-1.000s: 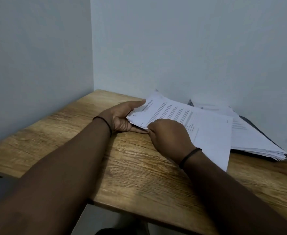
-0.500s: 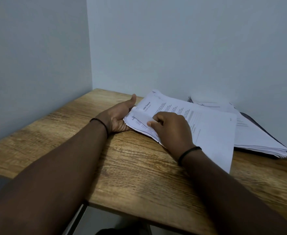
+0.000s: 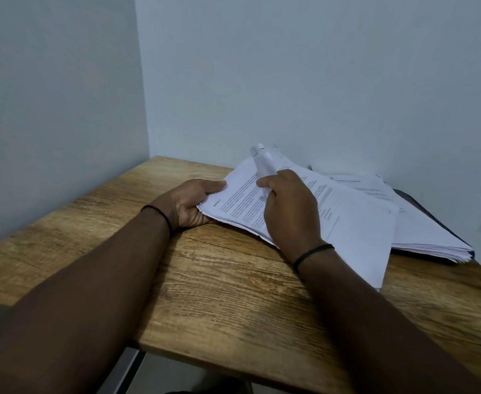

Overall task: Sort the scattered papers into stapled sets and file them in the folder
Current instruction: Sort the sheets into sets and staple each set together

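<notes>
Head view: the left hand [image 3: 189, 201] held the near-left corner of the paper pile [image 3: 356, 223], thumb on top. The right hand [image 3: 289, 207] pinched a lifted, blurry sheet [image 3: 265, 160].

walls [image 3: 319, 66]: two plain pale blue-grey, meeting in a corner | table [image 3: 219, 294]: wood-grain top pushed into that corner, front edge showing | floor [image 3: 176, 373]: pale strip below table edge | light: soft, even
</notes>
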